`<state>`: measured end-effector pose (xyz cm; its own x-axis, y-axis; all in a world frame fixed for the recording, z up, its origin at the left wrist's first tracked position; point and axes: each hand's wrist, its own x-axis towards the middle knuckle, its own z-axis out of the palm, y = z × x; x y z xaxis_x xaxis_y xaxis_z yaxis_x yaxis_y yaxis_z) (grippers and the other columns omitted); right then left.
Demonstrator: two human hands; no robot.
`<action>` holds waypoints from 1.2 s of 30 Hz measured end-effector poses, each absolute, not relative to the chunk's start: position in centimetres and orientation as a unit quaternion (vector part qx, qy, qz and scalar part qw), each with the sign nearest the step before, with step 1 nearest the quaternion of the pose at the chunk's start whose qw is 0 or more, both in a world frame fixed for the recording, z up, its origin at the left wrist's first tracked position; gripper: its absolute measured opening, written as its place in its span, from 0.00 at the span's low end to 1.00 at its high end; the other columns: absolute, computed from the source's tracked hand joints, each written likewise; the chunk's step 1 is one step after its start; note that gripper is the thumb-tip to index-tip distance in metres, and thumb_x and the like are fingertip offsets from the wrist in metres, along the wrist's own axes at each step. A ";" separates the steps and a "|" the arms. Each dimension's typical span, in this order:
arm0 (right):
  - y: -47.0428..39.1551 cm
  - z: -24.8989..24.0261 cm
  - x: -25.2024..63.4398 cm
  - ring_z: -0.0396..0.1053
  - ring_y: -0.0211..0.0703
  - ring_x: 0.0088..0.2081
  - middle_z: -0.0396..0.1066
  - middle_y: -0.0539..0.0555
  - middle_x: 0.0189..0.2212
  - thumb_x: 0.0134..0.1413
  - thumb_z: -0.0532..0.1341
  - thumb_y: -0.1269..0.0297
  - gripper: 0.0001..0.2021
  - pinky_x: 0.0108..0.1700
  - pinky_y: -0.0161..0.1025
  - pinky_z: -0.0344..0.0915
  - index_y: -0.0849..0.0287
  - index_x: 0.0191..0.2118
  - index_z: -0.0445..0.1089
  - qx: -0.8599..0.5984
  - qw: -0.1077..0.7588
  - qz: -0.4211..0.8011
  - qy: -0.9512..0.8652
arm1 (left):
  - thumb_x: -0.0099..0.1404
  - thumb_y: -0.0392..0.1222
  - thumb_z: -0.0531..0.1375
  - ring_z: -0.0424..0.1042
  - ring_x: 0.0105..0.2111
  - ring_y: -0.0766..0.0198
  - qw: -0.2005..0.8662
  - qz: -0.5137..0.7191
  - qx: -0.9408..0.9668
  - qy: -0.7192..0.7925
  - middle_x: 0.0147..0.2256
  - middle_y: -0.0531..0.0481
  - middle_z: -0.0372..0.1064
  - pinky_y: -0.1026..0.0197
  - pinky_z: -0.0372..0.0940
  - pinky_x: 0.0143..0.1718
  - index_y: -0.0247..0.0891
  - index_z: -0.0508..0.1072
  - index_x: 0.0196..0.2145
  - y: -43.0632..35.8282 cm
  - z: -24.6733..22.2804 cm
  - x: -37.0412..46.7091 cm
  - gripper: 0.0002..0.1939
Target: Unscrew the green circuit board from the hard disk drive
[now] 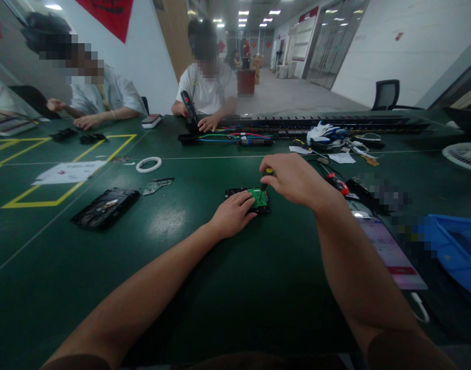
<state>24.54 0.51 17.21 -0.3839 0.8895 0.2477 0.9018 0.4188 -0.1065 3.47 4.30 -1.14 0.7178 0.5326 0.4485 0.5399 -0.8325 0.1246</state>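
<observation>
A hard drive (263,209), black with a green circuit board (258,195) on its upper side, lies flat on the green table. My left hand (235,213) rests over its left part, fingers on top and thumb along the near edge, holding it down. Above the drive's right side, my right hand (291,177) is closed around a screwdriver (263,187) with a yellow-ended dark handle. The screwdriver stands nearly upright, its tip down at the green board; whether it sits in a screw is too small to tell.
Left lie a black casing (106,207), a loose circuit board (157,185) and a white tape roll (148,164). Right are a red-handled tool (337,184), a phone (391,252) and a blue bin (454,246). Across the table, a co-worker (208,90) handles a power screwdriver (189,105) near cables.
</observation>
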 end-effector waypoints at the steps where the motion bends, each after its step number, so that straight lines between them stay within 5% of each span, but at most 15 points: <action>1: 0.5 17.2 24.4 0.79 0.57 0.47 0.83 0.61 0.46 0.65 0.68 0.68 0.08 0.48 0.46 0.66 0.61 0.48 0.80 -0.543 0.131 -0.028 -0.829 | 0.79 0.49 0.60 0.68 0.68 0.43 0.007 -0.240 -0.927 -0.289 0.65 0.35 0.69 0.39 0.65 0.70 0.36 0.71 0.64 4.3 -1.2 3.5 0.22; 9: 0.2 17.4 23.7 0.80 0.65 0.44 0.83 0.66 0.41 0.67 0.68 0.55 0.14 0.38 0.48 0.64 0.62 0.47 0.81 -0.606 0.083 -0.098 -0.785 | 0.79 0.49 0.60 0.68 0.68 0.44 0.009 -0.234 -0.927 -0.294 0.65 0.36 0.70 0.40 0.65 0.70 0.36 0.72 0.64 4.2 -0.9 3.5 0.22; 22: 0.1 17.2 22.4 0.81 0.66 0.42 0.83 0.70 0.38 0.65 0.68 0.46 0.23 0.37 0.48 0.68 0.64 0.47 0.82 -0.649 0.079 -0.109 -0.749 | 0.79 0.49 0.61 0.67 0.68 0.44 0.003 -0.231 -0.927 -0.294 0.66 0.34 0.69 0.40 0.63 0.71 0.34 0.72 0.63 4.2 -0.8 3.6 0.22; 36: 0.0 16.8 23.7 0.79 0.56 0.47 0.83 0.60 0.46 0.65 0.67 0.69 0.07 0.44 0.45 0.66 0.58 0.47 0.77 -0.547 0.122 -0.047 -0.827 | 0.79 0.49 0.60 0.68 0.68 0.44 -0.001 -0.238 -0.927 -0.291 0.65 0.36 0.69 0.38 0.65 0.69 0.38 0.71 0.64 4.2 -0.8 3.6 0.22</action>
